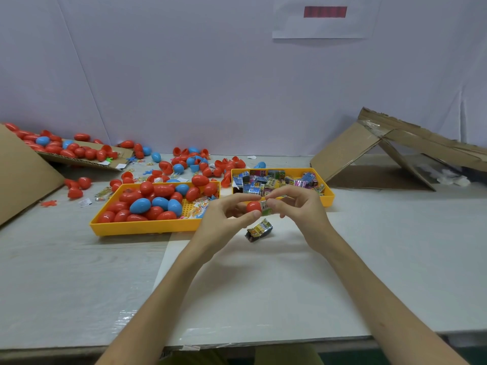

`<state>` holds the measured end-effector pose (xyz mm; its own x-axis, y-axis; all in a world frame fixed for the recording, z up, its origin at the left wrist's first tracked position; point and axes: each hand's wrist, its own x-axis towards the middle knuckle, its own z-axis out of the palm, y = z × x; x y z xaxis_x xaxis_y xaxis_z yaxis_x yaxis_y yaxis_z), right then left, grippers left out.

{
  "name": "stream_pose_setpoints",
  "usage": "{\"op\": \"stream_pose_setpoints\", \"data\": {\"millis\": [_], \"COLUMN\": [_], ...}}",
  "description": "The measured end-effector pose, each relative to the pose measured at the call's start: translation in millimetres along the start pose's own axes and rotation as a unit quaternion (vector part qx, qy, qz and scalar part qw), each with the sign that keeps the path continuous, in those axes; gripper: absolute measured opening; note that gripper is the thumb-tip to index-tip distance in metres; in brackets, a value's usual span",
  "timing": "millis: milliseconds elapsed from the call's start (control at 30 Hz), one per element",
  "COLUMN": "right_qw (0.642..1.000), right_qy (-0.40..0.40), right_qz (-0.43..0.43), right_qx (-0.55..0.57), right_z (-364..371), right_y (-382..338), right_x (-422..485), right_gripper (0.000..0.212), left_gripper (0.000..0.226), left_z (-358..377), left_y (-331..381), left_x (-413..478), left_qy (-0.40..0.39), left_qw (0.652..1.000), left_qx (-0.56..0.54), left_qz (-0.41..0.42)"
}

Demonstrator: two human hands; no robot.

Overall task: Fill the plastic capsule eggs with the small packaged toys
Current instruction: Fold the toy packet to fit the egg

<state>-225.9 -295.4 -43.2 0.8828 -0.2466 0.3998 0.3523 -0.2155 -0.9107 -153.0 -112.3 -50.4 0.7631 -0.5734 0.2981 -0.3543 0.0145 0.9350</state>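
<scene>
A person's two hands meet over the middle of the worktop (79, 259), mid-way through loading one egg. The left hand (226, 217) pinches a red capsule half (253, 206) between curled thumb and fingers; the right hand (297, 206) pinches a small packaged toy (265, 208), its end at the capsule's open mouth. Next, probably, the packet needs pressing fully inside, then a matching half to close it. A spare packet (259, 230) lies just nearer than the hands; a yellow egg tray (142, 227) sits far left, a toy tray (328, 200) far right
</scene>
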Motion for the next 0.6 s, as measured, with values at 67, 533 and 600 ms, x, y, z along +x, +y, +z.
{"op": "stream_pose_setpoints", "data": {"millis": [67,533,600], "right_qw": [1.0,1.0,1.0], "right_qy": [-0.002,-0.009,-0.011], "right_qz": [-0.002,-0.01,-0.011], "right_qx": [0.0,-0.005,-0.004], "right_z": [0.5,1.1,1.2], "right_y": [-0.5,0.8,0.7], "right_x": [-0.2,-0.3,-0.2], "right_gripper": [0.019,0.017,0.018], "left_gripper": [0.025,0.023,0.023], "left_z": [0.1,-1.0,-1.0], "left_y": [0.3,0.3,0.7], "left_x": [0.1,-0.4,-0.5], "left_qy": [0.0,-0.004,-0.005], "left_qw": [1.0,1.0,1.0], "left_qx": [0.004,0.018,0.022], "left_qz": [0.0,0.007,0.007]}}
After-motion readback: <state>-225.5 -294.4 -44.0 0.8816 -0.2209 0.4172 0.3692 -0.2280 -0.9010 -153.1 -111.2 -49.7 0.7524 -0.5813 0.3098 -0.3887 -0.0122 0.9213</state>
